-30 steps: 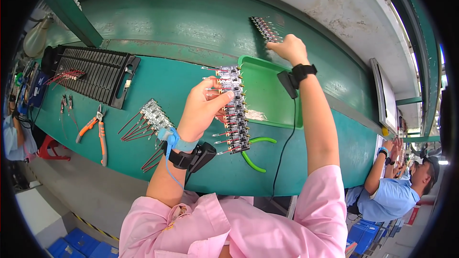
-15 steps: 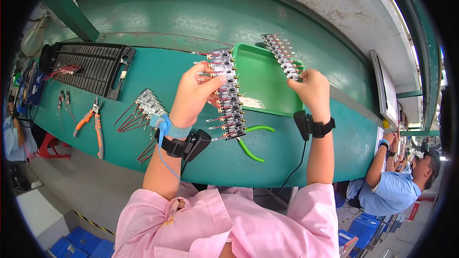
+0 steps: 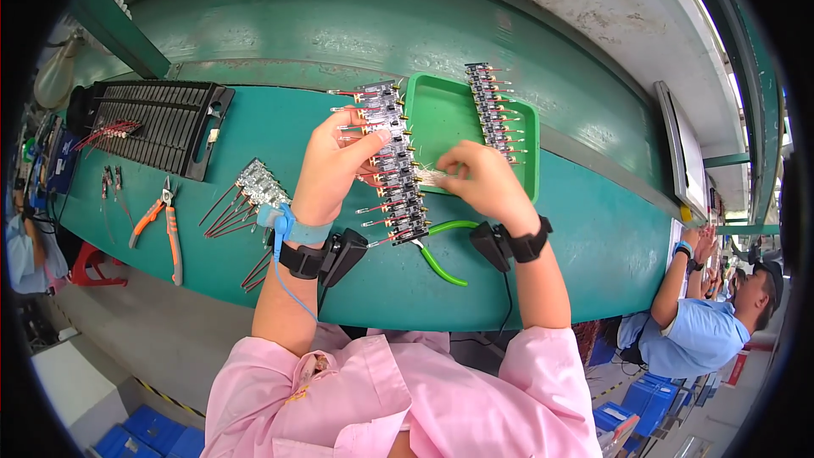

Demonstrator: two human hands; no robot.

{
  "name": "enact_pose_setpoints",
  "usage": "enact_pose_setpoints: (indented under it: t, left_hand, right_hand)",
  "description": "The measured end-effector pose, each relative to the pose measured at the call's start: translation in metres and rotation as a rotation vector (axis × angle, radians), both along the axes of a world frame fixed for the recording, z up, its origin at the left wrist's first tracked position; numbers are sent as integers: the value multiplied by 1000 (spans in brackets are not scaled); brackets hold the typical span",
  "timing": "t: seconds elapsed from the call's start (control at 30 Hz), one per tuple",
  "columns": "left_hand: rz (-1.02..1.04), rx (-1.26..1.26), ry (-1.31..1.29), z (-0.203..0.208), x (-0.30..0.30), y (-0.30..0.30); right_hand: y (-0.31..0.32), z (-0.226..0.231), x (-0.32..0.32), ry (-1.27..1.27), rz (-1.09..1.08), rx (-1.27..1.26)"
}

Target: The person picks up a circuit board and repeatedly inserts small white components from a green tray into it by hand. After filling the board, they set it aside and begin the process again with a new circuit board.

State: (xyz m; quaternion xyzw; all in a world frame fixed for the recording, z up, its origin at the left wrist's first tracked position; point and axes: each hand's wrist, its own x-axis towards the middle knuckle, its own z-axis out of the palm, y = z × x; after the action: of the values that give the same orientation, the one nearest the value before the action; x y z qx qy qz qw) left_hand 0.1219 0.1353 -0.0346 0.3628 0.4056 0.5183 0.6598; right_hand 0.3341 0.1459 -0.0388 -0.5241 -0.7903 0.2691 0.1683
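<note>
My left hand (image 3: 331, 165) grips a long strip of small circuit boards (image 3: 394, 161) with red wire leads, held upright over the bench beside the green tray (image 3: 534, 174). My right hand (image 3: 487, 182) reaches into that tray. Its fingers are bent and closed together at a small heap of thin white slivers (image 3: 428, 176); what is between the fingertips is too small to make out. A second board strip (image 3: 490, 106) with red leads lies in the tray, its far end over the rim. Green-handled pliers (image 3: 443, 265) lie partly under the held strip.
To the left lie a bunch of boards with red wires (image 3: 259, 182), orange-and-grey pliers (image 3: 172, 233) and small wired parts (image 3: 112, 182). A black slotted rack (image 3: 161, 123) stands behind them. Cables trail from my wrist straps. A person in blue (image 3: 695, 335) works at the right.
My right hand has let go of the second board strip, now lying in the tray, and moved left to the white slivers. The strip in my left hand has shifted slightly left.
</note>
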Motion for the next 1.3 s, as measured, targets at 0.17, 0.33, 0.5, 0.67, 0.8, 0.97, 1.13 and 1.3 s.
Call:
enact_pose_setpoints:
  t: [0.17,0.33,0.5,0.67,0.8,0.97,1.13,1.3]
  left_hand:
    - [18,-19,1,-1,1,-1]
    - [7,-14,-12,2,1,-2]
    - [-9,-15,-21,1,2,-2]
    - [-17,-44,21,0,1,-1]
    - [-15,-32,19,0,3,-1]
    - [-12,-13,4,0,3,-1]
    - [-33,-27,-6,2,2,-3]
    - [-33,-17,-13,1,3,-3]
  right_hand:
    - [10,0,-14,-96,74,-5]
    - [12,0,-17,-148,90,-50]
    - [6,5,-12,-85,70,78]
    - [0,3,-9,4,80,228]
    - [-4,7,-10,11,71,279]
    - [-15,21,-13,50,72,261]
    - [-27,38,-22,100,133,229]
    - [-32,41,-25,224,130,207]
